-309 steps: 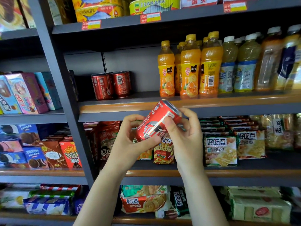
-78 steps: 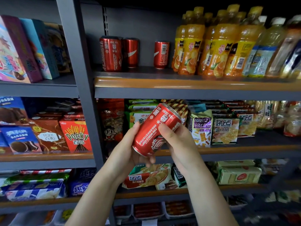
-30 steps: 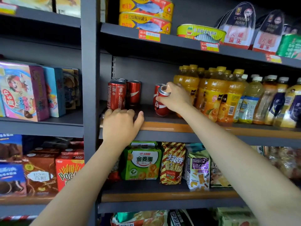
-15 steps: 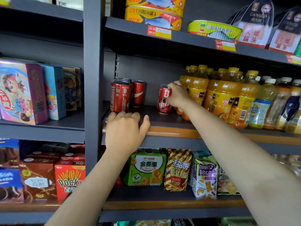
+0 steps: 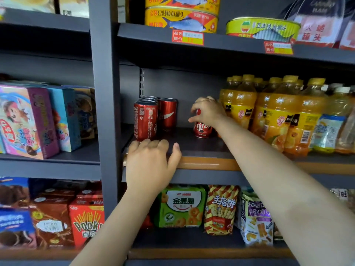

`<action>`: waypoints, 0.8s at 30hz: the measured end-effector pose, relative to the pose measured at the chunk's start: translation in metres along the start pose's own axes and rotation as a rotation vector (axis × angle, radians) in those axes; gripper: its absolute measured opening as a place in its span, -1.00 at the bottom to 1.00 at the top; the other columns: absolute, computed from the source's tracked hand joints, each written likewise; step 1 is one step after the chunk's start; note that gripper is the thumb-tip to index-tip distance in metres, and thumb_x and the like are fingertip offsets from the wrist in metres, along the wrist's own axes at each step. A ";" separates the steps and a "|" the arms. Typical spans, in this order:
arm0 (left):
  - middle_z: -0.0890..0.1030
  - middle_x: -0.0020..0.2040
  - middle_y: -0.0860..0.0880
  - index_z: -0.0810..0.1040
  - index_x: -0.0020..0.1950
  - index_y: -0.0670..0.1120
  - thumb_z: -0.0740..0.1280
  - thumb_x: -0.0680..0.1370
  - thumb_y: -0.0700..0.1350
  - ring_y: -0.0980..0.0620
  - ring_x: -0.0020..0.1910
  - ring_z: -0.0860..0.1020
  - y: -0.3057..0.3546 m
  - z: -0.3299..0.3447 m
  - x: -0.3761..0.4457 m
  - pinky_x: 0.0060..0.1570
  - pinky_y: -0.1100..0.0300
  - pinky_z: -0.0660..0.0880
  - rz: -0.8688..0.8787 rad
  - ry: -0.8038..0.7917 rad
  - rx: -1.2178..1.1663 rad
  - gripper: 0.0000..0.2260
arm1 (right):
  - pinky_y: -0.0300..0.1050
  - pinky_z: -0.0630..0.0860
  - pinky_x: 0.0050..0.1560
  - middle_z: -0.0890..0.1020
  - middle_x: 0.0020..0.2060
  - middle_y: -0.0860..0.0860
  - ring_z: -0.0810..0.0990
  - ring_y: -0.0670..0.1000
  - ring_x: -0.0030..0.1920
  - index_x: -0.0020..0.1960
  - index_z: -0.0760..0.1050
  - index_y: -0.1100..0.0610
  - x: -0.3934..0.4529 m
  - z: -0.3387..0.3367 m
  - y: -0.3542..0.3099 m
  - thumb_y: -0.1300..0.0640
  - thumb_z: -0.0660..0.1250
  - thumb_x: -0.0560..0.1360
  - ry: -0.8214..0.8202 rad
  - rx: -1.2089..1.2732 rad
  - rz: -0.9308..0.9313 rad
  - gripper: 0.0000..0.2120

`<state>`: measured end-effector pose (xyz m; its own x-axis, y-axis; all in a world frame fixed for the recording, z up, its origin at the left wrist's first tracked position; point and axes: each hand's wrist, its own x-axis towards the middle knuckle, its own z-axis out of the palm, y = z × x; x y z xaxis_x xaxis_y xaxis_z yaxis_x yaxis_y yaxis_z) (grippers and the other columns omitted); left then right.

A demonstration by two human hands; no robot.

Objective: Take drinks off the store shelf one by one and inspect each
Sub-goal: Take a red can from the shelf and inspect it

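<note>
- Your right hand (image 5: 208, 110) reached deep onto the drinks shelf (image 5: 201, 150), fingers curled down over the top of a small red can (image 5: 202, 129); thumb and forefinger pinched its upper part.
- That small red can stood upright on the shelf board, toward the back, just beside the orange juice bottles (image 5: 269, 112) on its right and well apart from the other cans on its left.
- Your left hand (image 5: 151, 166) lay flat over the shelf's front edge near its left end, fingers straight and close together on the board, thumb spread to the right; it held nothing.
- Just behind your left fingertips a tall red can (image 5: 145, 122) stood at the shelf's left end, with more cans (image 5: 168, 113) upright behind and beside it.
- The orange juice bottles filled the middle of the same shelf in rows, yellow caps on; paler bottles with white caps (image 5: 330, 123) stood toward its right end.
- The shelf above (image 5: 230, 45) carried stacked yellow fish tins (image 5: 181, 18) and a flat green-and-yellow tin (image 5: 263, 27), with red and yellow price tags on its front edge.
- The shelf below (image 5: 192, 242) held a green snack bag (image 5: 181, 206), a red-and-yellow striped bag (image 5: 221, 210) and a purple-labelled bag (image 5: 256, 217), all standing.
- In the left bay, picture boxes (image 5: 28, 120) stood side by side, and biscuit-stick boxes (image 5: 86, 221) sat on the board beneath them.
</note>
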<state>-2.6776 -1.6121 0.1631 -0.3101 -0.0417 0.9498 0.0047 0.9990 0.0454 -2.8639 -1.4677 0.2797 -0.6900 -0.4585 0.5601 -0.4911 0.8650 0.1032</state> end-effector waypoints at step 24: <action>0.55 -0.44 -0.04 0.51 -0.38 -0.08 0.16 0.58 0.09 -0.08 -0.38 0.50 0.001 0.000 0.003 -0.21 0.08 0.31 -0.016 -0.003 -0.028 -0.59 | -0.18 0.39 0.03 0.59 0.27 0.10 0.56 0.09 0.24 0.36 0.52 0.12 0.061 -0.010 -0.052 0.16 0.50 0.50 -0.144 0.322 0.009 -0.55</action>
<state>-2.6782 -1.6112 0.1663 -0.3128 -0.0580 0.9480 0.0264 0.9972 0.0697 -2.8753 -1.5391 0.3167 -0.7518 -0.4950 0.4357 -0.6112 0.7710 -0.1787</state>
